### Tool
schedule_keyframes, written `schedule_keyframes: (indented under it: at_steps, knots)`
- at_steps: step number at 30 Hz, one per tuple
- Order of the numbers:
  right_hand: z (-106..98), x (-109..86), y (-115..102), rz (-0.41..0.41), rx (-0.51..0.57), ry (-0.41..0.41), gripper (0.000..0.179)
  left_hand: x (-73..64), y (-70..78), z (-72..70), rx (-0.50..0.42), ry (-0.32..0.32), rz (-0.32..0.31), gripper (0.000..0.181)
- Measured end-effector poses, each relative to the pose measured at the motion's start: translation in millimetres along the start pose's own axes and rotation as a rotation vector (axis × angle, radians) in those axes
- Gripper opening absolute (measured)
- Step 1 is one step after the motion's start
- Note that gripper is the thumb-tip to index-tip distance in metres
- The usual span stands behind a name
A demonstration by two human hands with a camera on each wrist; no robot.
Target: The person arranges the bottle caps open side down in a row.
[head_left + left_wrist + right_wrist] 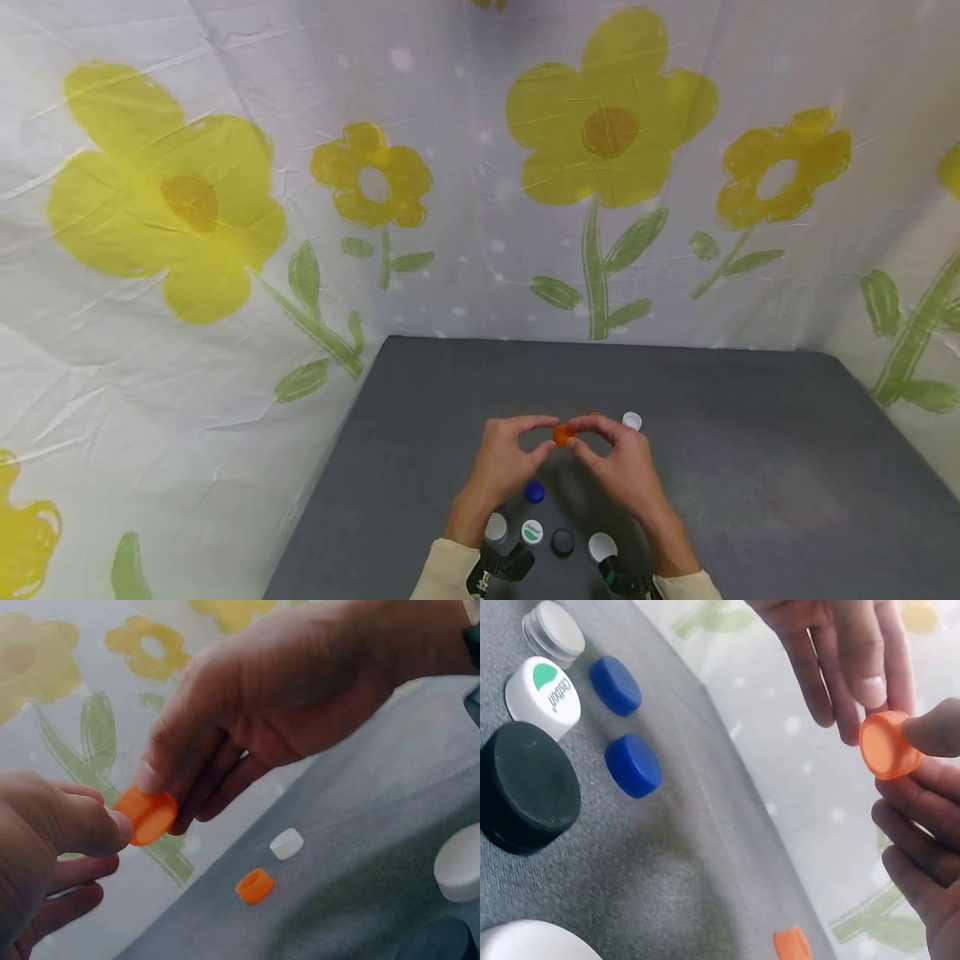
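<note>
"So, what do you have in the hands?"

"I see both grasping one orange cap (pixel 882 745). The left hand (pixel 504 463) pinches its left side between thumb and finger; the right hand (pixel 621 468) pinches the right side."

"Resting on anything?"

"No, I see it held up above the grey table (pixel 750 450)."

"And around it?"

"Just beyond the right hand I get a second orange cap (pixel 793 943), with a small white cap (pixel 632 421) to its right. Nearer than the hands, I count two blue caps (pixel 634 766). Nearest is a row, left to right: pale cap (pixel 496 527), green-marked cap (pixel 532 532), black cap (pixel 562 542), wide white cap (pixel 602 547)."

"Farther out?"

"Cloth (pixel 465 100) printed with yellow flowers, behind the far edge."
</note>
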State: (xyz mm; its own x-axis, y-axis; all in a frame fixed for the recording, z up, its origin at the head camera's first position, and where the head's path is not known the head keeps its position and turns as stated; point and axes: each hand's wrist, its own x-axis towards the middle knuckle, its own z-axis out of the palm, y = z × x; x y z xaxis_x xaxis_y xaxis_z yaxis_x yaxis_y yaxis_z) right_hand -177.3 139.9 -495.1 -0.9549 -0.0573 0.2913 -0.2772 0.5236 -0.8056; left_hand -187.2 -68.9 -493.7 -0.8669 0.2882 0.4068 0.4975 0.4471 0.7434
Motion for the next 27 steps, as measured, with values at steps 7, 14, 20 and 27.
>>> schedule_keyframes:
  at_steps: [7, 14, 20, 27]
  knots:
    - [1.9, -3.7, -4.8, 0.085, 0.065, -0.025, 0.020, -5.4, -2.1, 0.3, 0.032, 0.046, 0.061, 0.024]
    - [4.2, -7.1, -7.1, 0.110, 0.096, -0.038, 0.019, -9.7, -4.0, 0.6, 0.022, 0.066, 0.069, 0.021]
    - [6.2, -8.8, -8.1, 0.073, 0.072, -0.007, 0.019, -11.7, -1.9, 0.1, 0.000, 0.088, 0.064, 0.021]
    - [5.5, -10.6, -8.6, -0.118, 0.068, 0.132, 0.025, -14.2, -0.4, -0.2, -0.162, 0.107, -0.051, 0.020]
